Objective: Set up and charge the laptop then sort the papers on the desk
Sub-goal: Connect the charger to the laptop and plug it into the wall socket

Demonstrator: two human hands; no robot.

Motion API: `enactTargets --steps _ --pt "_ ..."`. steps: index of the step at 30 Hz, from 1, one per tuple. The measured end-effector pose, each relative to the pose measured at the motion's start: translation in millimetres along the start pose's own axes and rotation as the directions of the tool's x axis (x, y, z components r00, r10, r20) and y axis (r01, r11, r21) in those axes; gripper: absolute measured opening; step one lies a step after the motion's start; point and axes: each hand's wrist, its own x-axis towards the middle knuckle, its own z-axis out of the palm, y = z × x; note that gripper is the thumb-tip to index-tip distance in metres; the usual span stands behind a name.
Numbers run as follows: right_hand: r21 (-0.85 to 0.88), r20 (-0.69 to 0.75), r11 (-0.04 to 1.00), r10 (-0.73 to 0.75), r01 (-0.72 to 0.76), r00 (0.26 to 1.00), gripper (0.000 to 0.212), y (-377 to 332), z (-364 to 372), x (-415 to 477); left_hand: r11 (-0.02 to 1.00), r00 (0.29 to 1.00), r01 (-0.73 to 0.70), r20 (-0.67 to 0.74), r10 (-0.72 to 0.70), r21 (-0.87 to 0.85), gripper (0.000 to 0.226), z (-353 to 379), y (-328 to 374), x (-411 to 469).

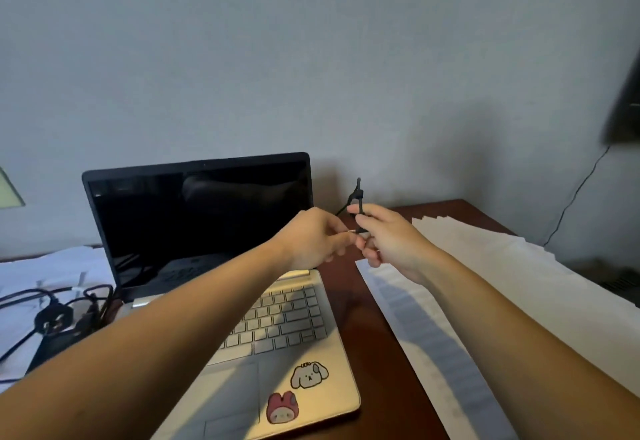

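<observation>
An open silver laptop [277,335] with a dark screen and two cartoon stickers sits on the brown desk [367,335]. Above its right edge my right hand [391,239] grips the black charger cable [358,194] near its plug end. My left hand [311,239] pinches the metal tip of that plug. A black power brick with a coiled cord and wall plug [59,318] lies left of the laptop. White papers [485,266] spread over the right side of the desk, and more papers [45,266] lie under the cord on the left.
A grey wall stands close behind the desk. A thin black wire [575,197] runs down the wall at the right from a dark object [623,110] at the frame's edge. The desk's right side drops off beyond the papers.
</observation>
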Motion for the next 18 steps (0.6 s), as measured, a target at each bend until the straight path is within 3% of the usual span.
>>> enactTargets --steps 5,8,11,13,15,18 --pt "-0.134 0.101 0.991 0.002 0.011 0.995 0.038 16.5 -1.1 -2.9 0.995 1.000 -0.011 -0.022 0.009 -0.099 0.019 17.1 -16.7 -7.3" --pt "-0.297 0.088 0.953 -0.030 0.055 0.996 0.035 32.0 2.9 3.2 0.999 0.996 -0.045 -0.077 0.047 0.027 0.014 25.9 -21.8 -5.7" --pt "-0.641 -0.105 0.742 -0.338 0.196 0.935 0.033 48.7 5.6 4.9 0.990 0.985 0.011 -0.173 0.014 0.144 0.014 35.1 -31.0 -4.5" --pt "-0.717 -0.019 0.608 -0.507 0.341 0.862 0.038 56.8 5.1 2.8 0.983 0.979 0.035 -0.204 0.002 0.181 0.016 40.7 -39.8 -4.1" --pt "-0.747 0.104 0.525 -0.515 0.409 0.851 0.047 65.2 4.4 3.0 0.982 0.977 0.042 -0.212 -0.002 0.186 0.016 43.7 -46.7 -4.7" --pt "-0.786 0.153 0.441 -0.541 0.434 0.827 0.043 77.6 4.3 7.0 0.983 0.979 0.049 -0.202 -0.012 0.177 0.015 50.1 -53.0 -6.7"
